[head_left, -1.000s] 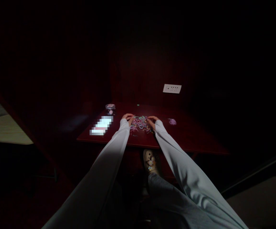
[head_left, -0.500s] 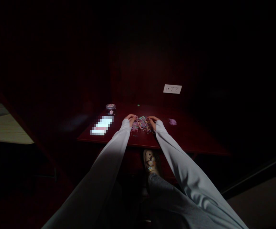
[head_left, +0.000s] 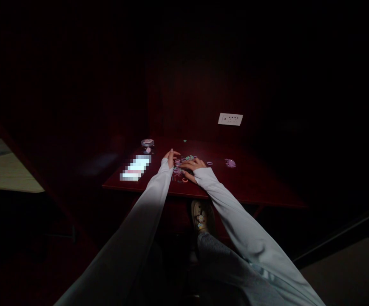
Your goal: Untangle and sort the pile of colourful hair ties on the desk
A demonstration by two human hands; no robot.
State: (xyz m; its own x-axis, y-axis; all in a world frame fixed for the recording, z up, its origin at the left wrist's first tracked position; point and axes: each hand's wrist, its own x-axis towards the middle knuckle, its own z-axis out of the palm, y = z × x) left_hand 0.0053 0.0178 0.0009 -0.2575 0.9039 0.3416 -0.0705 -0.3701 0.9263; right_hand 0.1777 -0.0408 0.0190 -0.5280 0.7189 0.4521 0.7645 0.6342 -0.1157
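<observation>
A heap of small coloured elastic bands [head_left: 182, 168] lies on a dark red table [head_left: 254, 182]. My right hand [head_left: 193, 164] lies flat over the heap, fingers spread and pointing left. My left hand [head_left: 171, 157] stands at the heap's left edge with its fingers stretched upward and apart. Both arms wear pale long sleeves. A single purple band [head_left: 209, 163] lies just right of my right hand. A small bunch of purple bands [head_left: 230, 162] sits farther right.
A small clear jar [head_left: 147, 145] stands at the table's back left, with a bright blurred card [head_left: 135, 167] in front of it. A white socket plate [head_left: 230, 119] is on the dark wall behind. My shoe [head_left: 201, 216] shows under the table edge.
My right hand has swept left over the heap and now covers it; the heap is pushed together and smaller. My left hand has lifted its fingers at the heap's left side.
</observation>
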